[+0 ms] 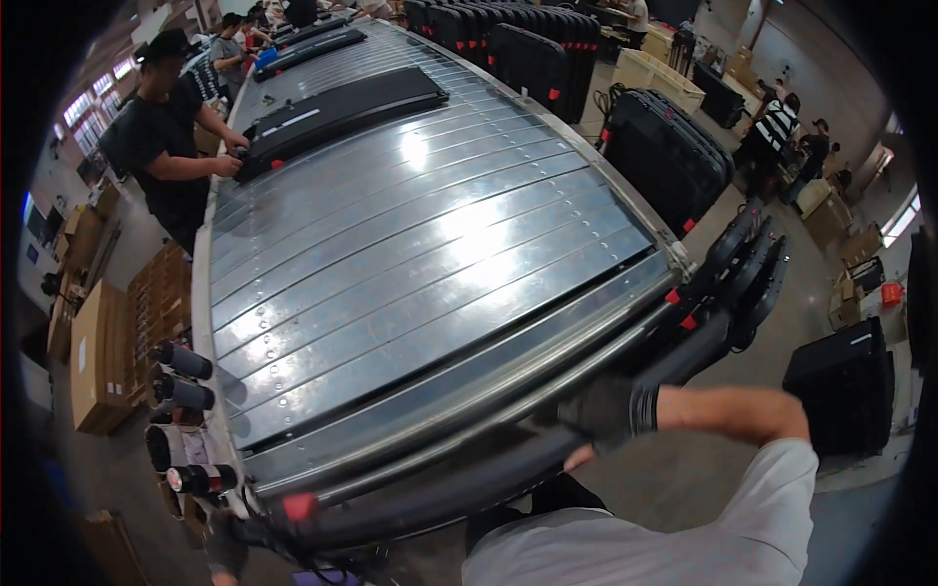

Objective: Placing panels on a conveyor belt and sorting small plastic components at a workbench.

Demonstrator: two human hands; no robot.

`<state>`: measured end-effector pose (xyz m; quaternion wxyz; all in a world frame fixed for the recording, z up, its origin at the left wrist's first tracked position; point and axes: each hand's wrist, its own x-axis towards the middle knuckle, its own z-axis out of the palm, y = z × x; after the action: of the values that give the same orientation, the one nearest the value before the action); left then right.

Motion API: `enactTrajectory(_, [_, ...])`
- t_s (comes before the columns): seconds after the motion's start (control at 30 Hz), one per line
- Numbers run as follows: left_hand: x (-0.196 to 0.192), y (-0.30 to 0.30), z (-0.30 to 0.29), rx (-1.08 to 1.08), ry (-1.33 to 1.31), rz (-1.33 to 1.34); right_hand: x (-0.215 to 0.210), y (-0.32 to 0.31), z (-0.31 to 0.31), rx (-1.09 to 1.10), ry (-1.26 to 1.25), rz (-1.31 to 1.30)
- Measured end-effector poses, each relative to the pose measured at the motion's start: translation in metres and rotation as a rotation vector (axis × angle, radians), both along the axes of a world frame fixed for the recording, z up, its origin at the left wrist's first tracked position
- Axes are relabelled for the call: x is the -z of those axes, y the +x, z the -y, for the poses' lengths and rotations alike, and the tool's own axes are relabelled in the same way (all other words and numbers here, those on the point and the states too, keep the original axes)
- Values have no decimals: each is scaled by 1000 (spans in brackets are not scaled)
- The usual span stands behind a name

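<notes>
A long black flat panel (420, 508) with red corner pieces is held on edge in front of me, along the near end of the metal-slat conveyor (391, 293). My right hand (611, 415), in a dark glove with the fingertips bare, is closed over the panel's upper edge, its thumb on my side. At the panel's left end is my left hand (227, 545), also gloved; it is blurred and partly hidden, but looks closed on that end. Thin dark cables (293, 547) hang beside it. Motion smears the panel and both hands.
Another black panel (342, 112) lies across the conveyor, where a co-worker (166, 137) handles its left end. Rolls of tape (186, 391) hang on the conveyor's left side. Upright black panels (664, 146) stand along the right. Cartons (103, 356) are on the left.
</notes>
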<state>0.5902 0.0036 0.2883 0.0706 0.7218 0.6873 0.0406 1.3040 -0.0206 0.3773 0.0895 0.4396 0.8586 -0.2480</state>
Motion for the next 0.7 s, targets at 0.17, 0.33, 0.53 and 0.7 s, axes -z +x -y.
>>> enactTrajectory(0.17, [-66, 52, -154, 15, -113, 14, -28, 3, -152, 107, 110, 170])
enactTrajectory(0.33, [3, 73, -243, -8, 754, -209, 80, -4, -270, 468, 561, 18])
enactTrajectory(0.53, [101, 240, -70, 717, 199, 394, 174, -71, -99, 341, 298, -480])
enactTrajectory(0.7, [200, 280, 123, -248, -948, 1128, 264, 7, 114, 1151, -333, -568])
